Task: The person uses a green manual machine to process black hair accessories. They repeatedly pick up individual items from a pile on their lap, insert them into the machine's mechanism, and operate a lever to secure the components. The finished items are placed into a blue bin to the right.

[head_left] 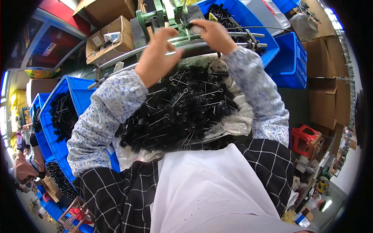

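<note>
Small black bristle brush w/ wire stem (193, 28) sits up top centre, right at the green metal machine (163, 13). Right hand (213, 35) is raised to it, fingers curled together & pinched on the brush end; wrist bent, back of hand toward camera. Left hand (156, 58) is lifted just left of it, palm away, fingers spread loosely and hooked near the long grey metal rail (155, 48) — can't tell if they actually grip it or a wire. Both forearms in blue-flowered sleeves come up from below, elbows wide apart.

Between the arms: big heap of black brushes w/ looped wire handles (178, 105), lying on a pale plastic sheet (237, 124) over the lap. Below that, checked black/white garment and white apron (206, 190).

Hard to see: the brush itself is mostly covered by the right fingers; machine top is cut off at frame edge; rail partly behind left hand.

Boxes etc.: blue plastic bin (64, 116) at left, holding more black brushes; another blue bin (252, 27) behind the machine, top right, plus blue crate (291, 62) beside it. Brown cardboard cartons (112, 39) upper left, one w/ a small white label; more brown cartons (324, 81) stacked at right edge. Red plastic stool (305, 139) low right.
</note>
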### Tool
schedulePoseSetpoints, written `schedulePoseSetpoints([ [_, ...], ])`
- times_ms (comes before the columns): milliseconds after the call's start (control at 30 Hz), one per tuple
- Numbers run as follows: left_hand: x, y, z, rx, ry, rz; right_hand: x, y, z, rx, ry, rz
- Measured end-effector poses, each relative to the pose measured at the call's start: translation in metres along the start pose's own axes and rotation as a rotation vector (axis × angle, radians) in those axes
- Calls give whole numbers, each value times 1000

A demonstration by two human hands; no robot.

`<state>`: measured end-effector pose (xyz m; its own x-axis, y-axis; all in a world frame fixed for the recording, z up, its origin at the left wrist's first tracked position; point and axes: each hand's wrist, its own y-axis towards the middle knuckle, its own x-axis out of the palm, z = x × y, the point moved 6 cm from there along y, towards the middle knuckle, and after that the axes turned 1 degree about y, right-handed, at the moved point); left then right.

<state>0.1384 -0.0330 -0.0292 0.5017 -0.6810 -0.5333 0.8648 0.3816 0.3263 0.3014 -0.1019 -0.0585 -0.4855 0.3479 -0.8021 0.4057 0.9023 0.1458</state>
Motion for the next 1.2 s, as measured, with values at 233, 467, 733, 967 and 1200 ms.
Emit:
schedulePoseSetpoints([
  [233, 101, -31, 13, 105, 537, -1037, 24, 42, 37, 20, -627, 220],
  [467, 106, -31, 19, 234, 475, -1057, 33, 50, 44, -36, -510, 215],
  [733, 38, -13, 52, 151, 248, -807, 37, 54, 47, -44, -517, 203],
  [967, -19, -11, 55, 59, 54, -583, 26, 47, 48, 39, -642, 124],
  [1200, -54, -25, 41, 69, 4, -481, 28, 36, 54, 113, -495, 216],
])
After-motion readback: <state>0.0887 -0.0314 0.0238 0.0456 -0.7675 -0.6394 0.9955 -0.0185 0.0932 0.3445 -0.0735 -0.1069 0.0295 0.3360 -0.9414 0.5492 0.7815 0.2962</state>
